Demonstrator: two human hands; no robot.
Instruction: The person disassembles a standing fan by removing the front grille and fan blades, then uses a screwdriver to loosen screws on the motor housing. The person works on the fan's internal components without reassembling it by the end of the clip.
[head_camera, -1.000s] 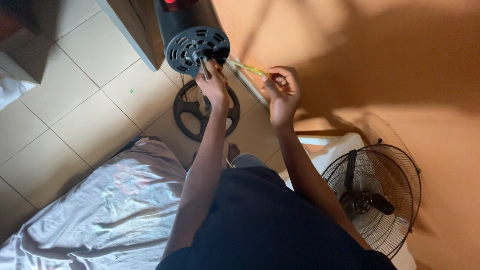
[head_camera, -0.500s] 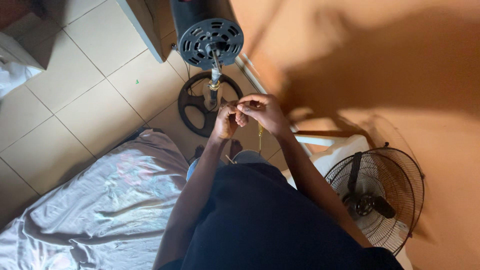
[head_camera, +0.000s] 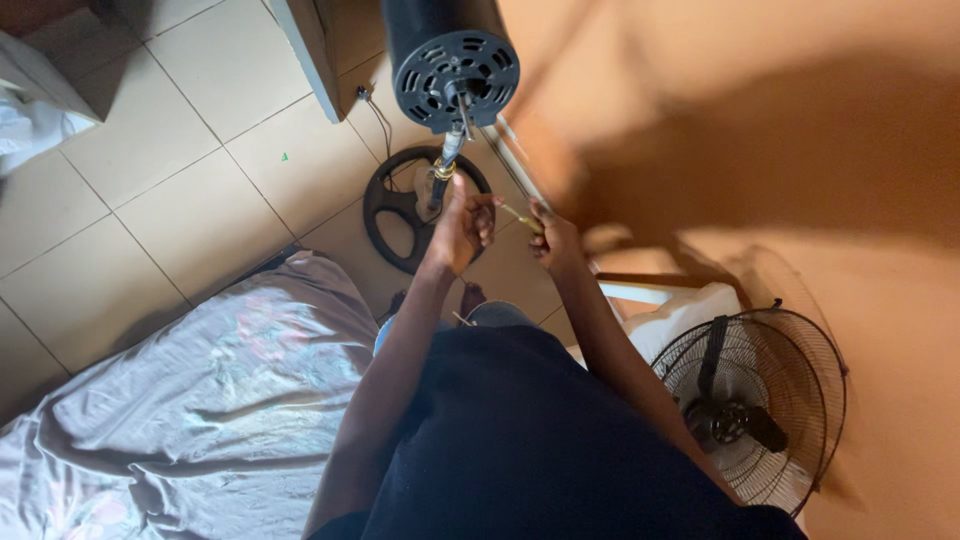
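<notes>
Below the fan motor (head_camera: 452, 65), left hand (head_camera: 460, 228) grips its shaft (head_camera: 447, 150); right hand (head_camera: 553, 238) pinches a thin tool (head_camera: 519, 217).

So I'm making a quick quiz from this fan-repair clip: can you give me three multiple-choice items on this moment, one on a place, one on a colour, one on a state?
1. Where does the round wire fan guard lie?
A. on the sheet
B. lower right, by the orange wall
C. on the motor

2. What colour is the fan motor housing?
A. black
B. white
C. red

3. What is the left hand doing?
A. resting on the sheet
B. hanging free
C. gripping the stand pole under the motor

Answers: 1 B, it sits beside the wall at the right; 2 A, the vented casing is black; 3 C, its fingers close around the pole.
</notes>
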